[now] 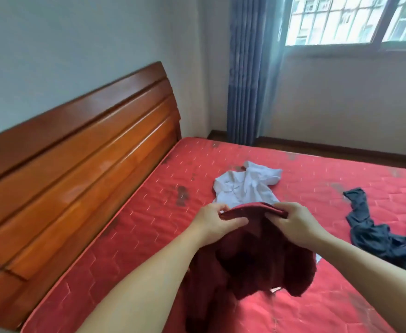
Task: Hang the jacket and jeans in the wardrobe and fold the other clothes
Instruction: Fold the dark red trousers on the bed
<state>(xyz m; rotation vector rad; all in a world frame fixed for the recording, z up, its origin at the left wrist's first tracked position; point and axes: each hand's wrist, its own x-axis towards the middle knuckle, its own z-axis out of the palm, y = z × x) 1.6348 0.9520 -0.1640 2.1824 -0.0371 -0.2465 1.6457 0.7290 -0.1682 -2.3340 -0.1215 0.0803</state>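
Filling most of the view, a red bed [221,164] is carrying three garments, with a wooden headboard [77,152] running along its left side and a blue curtain [247,68] and window [355,18] standing at the far wall. A dark red garment [252,255] is hanging over the near middle of the bed, its lower part blurred. The left hand [217,221] and right hand [295,222] are each pinching its top edge, thumbs on the near side, holding it up and spread. This looks like the start of folding it; the next move is likely calling for laying it flat on bare bed and smoothing it. A white shirt [245,183] is lying just beyond the hands, crowding the far side. A dark blue garment [379,234], crumpled, is sitting well apart to the right, possibly the jeans or jacket.
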